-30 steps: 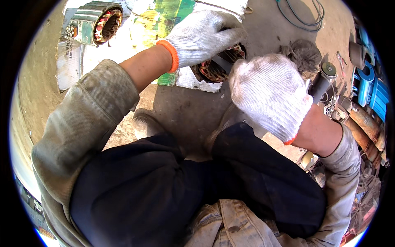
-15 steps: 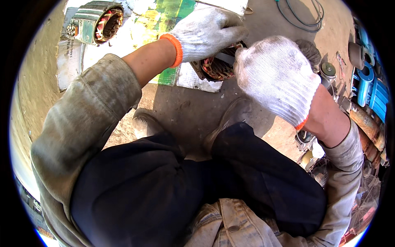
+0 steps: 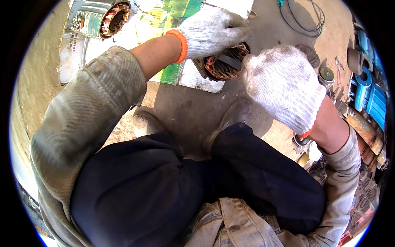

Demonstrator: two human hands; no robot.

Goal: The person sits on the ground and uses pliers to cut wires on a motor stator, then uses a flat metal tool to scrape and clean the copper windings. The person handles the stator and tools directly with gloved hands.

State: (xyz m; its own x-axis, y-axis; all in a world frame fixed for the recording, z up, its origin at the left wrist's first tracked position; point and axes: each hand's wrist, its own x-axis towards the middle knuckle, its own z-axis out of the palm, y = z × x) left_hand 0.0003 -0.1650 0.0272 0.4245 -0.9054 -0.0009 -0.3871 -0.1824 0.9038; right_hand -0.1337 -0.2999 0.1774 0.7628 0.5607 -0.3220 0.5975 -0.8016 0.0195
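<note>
My left hand (image 3: pixel 218 35), in a white knit glove with an orange cuff, rests over the upper rim of a motor stator (image 3: pixel 222 71), fingers curled and tips partly hidden. The stator lies on flattened cardboard (image 3: pixel 197 84), with reddish wrapped windings and a grey strip visible inside. My right hand (image 3: pixel 279 84), also gloved, is closed beside the stator's right side; whatever it may hold is hidden. A second stator (image 3: pixel 94 22), with a green housing and terminal block, lies on its side at the upper left.
A hose or cable (image 3: pixel 306 34) loops at the upper right, above a dark bundle (image 3: pixel 309 53). Blue motor housings (image 3: pixel 370 103), metal parts (image 3: pixel 327 75), rusty cylinders (image 3: pixel 362 131) and a wire fan guard (image 3: pixel 356 206) crowd the right side. My legs fill the lower middle.
My right hand has moved to the right, slightly away from the stator. My left hand has shifted a little right along with the view, still over the rim.
</note>
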